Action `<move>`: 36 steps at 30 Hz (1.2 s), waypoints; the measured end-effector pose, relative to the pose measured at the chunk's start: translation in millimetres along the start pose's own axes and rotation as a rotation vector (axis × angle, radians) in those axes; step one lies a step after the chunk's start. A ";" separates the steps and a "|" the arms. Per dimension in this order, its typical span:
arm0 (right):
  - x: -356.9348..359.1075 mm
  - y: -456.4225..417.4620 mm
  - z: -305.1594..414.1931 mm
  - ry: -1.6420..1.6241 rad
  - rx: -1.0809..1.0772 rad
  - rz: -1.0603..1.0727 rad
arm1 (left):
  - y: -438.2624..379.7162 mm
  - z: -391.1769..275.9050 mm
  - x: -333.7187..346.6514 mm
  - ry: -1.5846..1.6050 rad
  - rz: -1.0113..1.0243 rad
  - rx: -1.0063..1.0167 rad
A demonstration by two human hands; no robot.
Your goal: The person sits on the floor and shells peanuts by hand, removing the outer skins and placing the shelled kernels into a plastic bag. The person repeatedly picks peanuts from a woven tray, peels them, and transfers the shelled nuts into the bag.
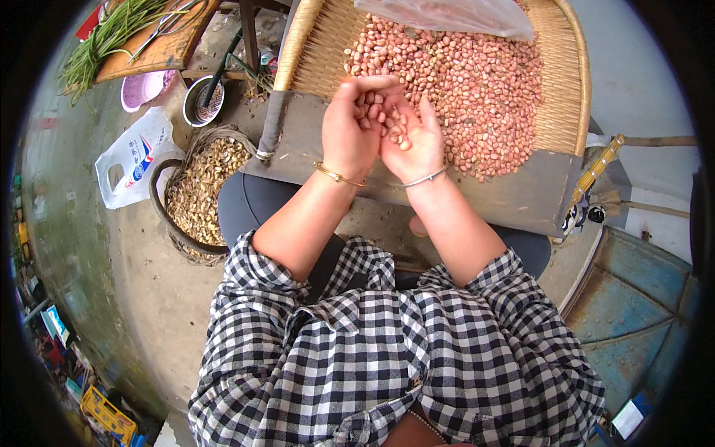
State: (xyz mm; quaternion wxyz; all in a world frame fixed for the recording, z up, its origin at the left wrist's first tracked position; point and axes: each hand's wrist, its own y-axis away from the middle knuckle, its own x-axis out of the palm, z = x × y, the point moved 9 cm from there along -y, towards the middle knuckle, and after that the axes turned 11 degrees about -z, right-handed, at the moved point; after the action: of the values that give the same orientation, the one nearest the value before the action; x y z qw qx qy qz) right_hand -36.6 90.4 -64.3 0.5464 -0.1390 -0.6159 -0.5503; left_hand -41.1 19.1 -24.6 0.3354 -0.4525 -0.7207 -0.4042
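Observation:
Shelled peanuts with pink skins (475, 100) lie heaped on a woven winnowing basket (564, 72) across my knees. Cupped together above its near edge, my left hand (349, 125) and my right hand (416, 139) hold a small pile of peanuts (385, 120) between them. The fingers of the left hand are curled around the far side of the pile; the right palm faces up with its thumb raised. A translucent plastic bag (452, 17) lies over the far part of the heap.
A wicker basket of peanut shells (206, 190) stands left of my knee, beside a white plastic bag (134, 156). Beyond are a bowl (204, 100), a pink basin (142, 89) and a wooden bench (184, 44) holding scissors (162, 28) and green stalks (106, 47). A blue metal panel (631, 313) lies right.

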 end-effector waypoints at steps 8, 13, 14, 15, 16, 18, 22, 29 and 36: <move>-13.9 -15.2 8.0 0.000 -0.074 -0.025 | 10.8 2.0 28.6 -0.635 0.296 0.424; 2.6 -9.9 27.5 -0.041 -0.148 -0.022 | 19.4 -28.3 40.2 -0.864 0.322 0.562; 7.2 -10.2 30.0 -0.070 -0.114 0.075 | 28.1 -25.6 52.1 -1.082 0.520 0.771; 9.3 -9.7 31.8 -0.068 -0.118 0.100 | 31.8 -21.0 56.5 -1.177 0.561 0.811; 11.4 -9.0 33.4 -0.065 -0.121 0.126 | 37.3 -16.6 61.3 -1.271 0.602 0.851; 13.4 -7.4 35.6 -0.060 -0.129 0.158 | 43.6 -7.4 66.2 -1.361 0.671 0.954; 13.1 -4.5 37.5 -0.044 -0.144 0.188 | 42.8 -0.9 64.4 -1.418 0.666 0.989; 9.4 -7.9 38.2 -0.003 -0.141 0.193 | 36.0 1.9 61.5 -1.473 0.602 1.015; 5.2 -9.9 31.6 0.008 -0.141 0.145 | 32.4 3.5 56.7 -1.524 0.407 1.083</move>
State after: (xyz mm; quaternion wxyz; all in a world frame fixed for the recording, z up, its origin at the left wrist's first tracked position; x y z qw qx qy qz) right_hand -62.6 110.9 -58.8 0.5760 -0.2190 -0.5618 -0.5519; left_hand -32.3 52.3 31.0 0.0038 -0.4942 -0.7419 0.4532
